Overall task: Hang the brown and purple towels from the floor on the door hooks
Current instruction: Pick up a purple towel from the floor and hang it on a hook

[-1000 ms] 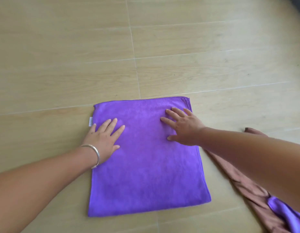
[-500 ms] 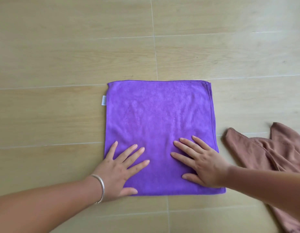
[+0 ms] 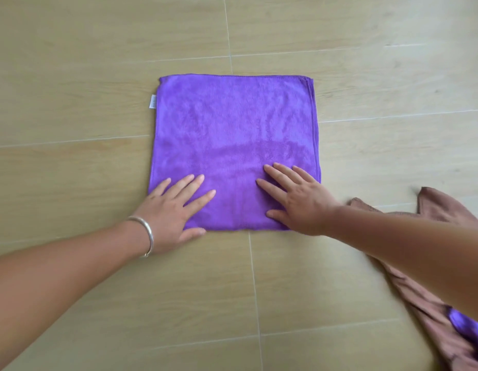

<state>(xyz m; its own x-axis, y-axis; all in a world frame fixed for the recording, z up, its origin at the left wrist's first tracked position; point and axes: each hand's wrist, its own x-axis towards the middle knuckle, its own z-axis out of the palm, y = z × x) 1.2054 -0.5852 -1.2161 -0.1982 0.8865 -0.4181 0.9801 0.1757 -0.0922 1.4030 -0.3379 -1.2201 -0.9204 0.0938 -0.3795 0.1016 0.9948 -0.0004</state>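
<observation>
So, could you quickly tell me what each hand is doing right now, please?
Left hand: open, fingers straight, pressing flat on the purple towel.
Right hand: open, fingers spread, also flat on the purple towel.

The floor (image 3: 339,290) fills the whole view. It is made of long planks in a light beige colour, with a soft wood grain that runs from left to right. Thin pale joints (image 3: 228,36) separate the planks; the long joints go across the picture, and short joints cross them at several places. The surface is matt and looks smooth. The light is soft and even, like daylight, and the upper right corner (image 3: 452,28) is brighter and a little washed out. No wall, window or furniture enters the view.
</observation>
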